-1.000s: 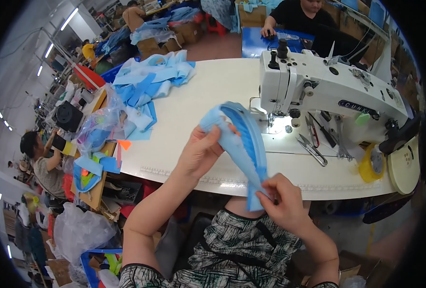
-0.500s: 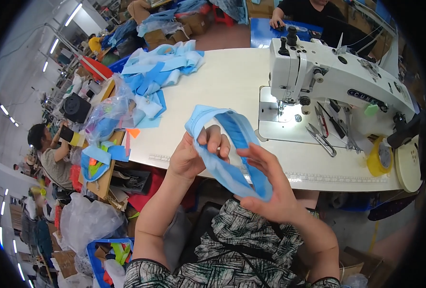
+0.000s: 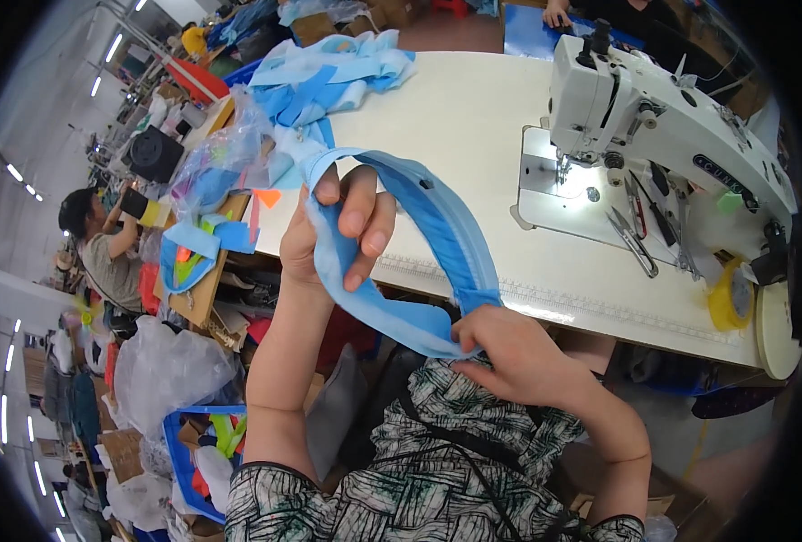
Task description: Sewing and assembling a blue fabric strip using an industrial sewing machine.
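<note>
Blue band [image 3: 464,248]: a closed loop of cloth, held in the air in front of the near edge of the white bench [image 3: 459,117], partly over the bench and partly over the person's lap. The loop is spread open between the two hands. The inner face of its far side is a darker blue, and a small dark spot shows near the top of that side.

Left hand [image 3: 300,242]: supports the left end of the band. The fingers are curled through the loop and closed around the cloth; the thumb is mostly hidden.

Right hand [image 3: 518,357]: grips the lower right end of the band. The fingers are bent and pinch the cloth between the thumb and fingertips.

Sewing machine [image 3: 654,122]: stands on the right part of the bench, well apart from the band, with the light at its needle on. Beside it lie snips [image 3: 633,244], a screwdriver [image 3: 661,215] and a yellow roll of tape [image 3: 724,305]. A ruler strip [image 3: 590,316] runs along the near edge.

Blue cloth pieces [image 3: 347,77]: heaped on the far left corner of the bench. A clear plastic bag [image 3: 225,167] lies nearer, just beside an orange scrap [image 3: 266,197]. At far left sits a co-worker [image 3: 112,262].
</note>
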Tool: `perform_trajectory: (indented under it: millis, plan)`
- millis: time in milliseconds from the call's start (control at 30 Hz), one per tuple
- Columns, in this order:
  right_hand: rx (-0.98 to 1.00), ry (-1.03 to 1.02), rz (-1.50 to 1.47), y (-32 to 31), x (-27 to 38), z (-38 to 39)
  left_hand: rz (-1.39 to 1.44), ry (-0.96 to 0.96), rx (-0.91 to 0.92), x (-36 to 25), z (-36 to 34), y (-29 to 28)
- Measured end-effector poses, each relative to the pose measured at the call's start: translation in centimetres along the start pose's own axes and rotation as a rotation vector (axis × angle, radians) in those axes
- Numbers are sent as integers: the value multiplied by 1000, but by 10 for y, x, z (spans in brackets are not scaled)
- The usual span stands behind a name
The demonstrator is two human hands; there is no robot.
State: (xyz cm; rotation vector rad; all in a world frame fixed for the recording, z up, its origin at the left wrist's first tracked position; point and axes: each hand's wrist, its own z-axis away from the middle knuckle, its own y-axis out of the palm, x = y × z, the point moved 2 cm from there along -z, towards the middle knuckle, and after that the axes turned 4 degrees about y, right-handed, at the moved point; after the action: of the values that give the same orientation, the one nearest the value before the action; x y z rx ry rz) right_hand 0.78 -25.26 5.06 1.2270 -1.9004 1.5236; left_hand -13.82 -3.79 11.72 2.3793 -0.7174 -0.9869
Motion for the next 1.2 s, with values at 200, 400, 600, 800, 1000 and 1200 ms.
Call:
perform_trajectory:
  millis: [200, 400, 600, 800, 1000, 1200]
  plan:
    - [-370, 43, 218, 18, -6, 4, 23, -40, 235, -5, -8, 35]
    - [-687, -491, 527, 17, -21, 31, -26, -21, 381, -17, -5, 32]
    - [-682, -427, 681, 11, -10, 39, -56, -35, 436, -33, -3, 31]
    - [-609, -177, 331, 22, -9, 11, -139, -35, 258, -38, -20, 32]
    - [-109, 418, -1431, 52, -1, 18, -589, -233, -901, 31, -35, -24]
    - [-605, 299, -329, 67, -25, 60, -816, -609, -918, 111, -43, -85]
